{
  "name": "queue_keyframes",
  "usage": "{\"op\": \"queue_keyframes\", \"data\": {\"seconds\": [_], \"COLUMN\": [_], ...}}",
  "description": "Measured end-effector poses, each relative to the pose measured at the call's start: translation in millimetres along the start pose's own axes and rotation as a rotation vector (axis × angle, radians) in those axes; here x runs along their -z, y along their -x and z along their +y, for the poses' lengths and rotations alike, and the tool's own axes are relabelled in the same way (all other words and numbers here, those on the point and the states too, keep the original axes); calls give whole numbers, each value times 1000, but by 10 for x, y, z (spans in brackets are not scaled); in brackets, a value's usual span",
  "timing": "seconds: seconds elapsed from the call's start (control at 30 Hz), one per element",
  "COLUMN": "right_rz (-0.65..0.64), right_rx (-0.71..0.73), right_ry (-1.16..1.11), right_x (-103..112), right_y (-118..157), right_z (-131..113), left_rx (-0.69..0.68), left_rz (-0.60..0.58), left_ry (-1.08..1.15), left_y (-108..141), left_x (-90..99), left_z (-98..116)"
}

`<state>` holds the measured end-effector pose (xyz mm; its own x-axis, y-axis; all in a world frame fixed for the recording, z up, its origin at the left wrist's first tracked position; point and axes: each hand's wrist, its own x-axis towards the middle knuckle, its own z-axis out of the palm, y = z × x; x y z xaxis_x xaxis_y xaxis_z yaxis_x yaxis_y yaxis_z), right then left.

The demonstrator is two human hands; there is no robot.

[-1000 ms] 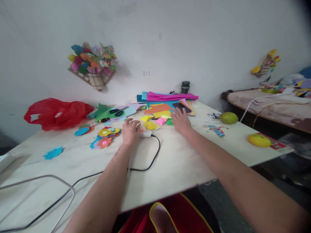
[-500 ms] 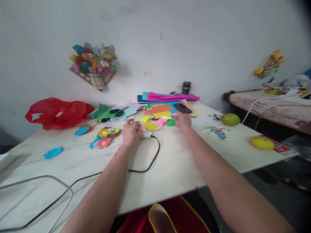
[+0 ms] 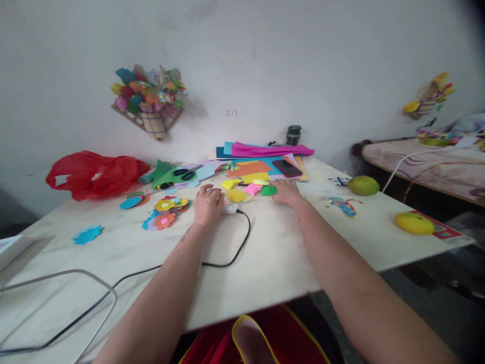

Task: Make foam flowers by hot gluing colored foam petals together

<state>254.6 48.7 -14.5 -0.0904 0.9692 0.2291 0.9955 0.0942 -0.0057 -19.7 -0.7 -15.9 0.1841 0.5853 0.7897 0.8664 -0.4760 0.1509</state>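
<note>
My left hand rests palm down on the table, its bent fingers over a white glue gun. The gun's handle end shows to the right of the hand, with a black cord leaving it; most of its body is hidden. My right hand lies low, fingers stretched forward, right beside a small green packet. A pink packet, a yellow packet and a yellow paper piece lie between the hands. Left of my left hand are cut paper flowers in several colours.
Black scissors lie on coloured sheets beside a red plastic bag. A phone rests on more sheets. Two mangoes sit at right, and a black cord crosses the table.
My right hand has come down slightly and flattened beside the green packet. My left hand keeps its place over the glue gun. The view has shifted a little.
</note>
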Motion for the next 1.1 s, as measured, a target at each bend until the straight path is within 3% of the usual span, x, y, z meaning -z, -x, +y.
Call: {"op": "queue_keyframes", "data": {"seconds": [0.27,0.53,1.1], "right_rz": [103,68,199], "right_rx": [48,15,61], "right_ry": [12,-32,-560], "right_x": [81,275,158], "right_y": [67,163,113], "right_z": [-55,-35,-91], "left_rx": [-12,-5,-30], "left_rz": [-12,-33,-100], "left_ry": [8,1,35], "left_y": [-5,-13,2], "left_x": [8,25,-7], "left_z": [21,59,61]}}
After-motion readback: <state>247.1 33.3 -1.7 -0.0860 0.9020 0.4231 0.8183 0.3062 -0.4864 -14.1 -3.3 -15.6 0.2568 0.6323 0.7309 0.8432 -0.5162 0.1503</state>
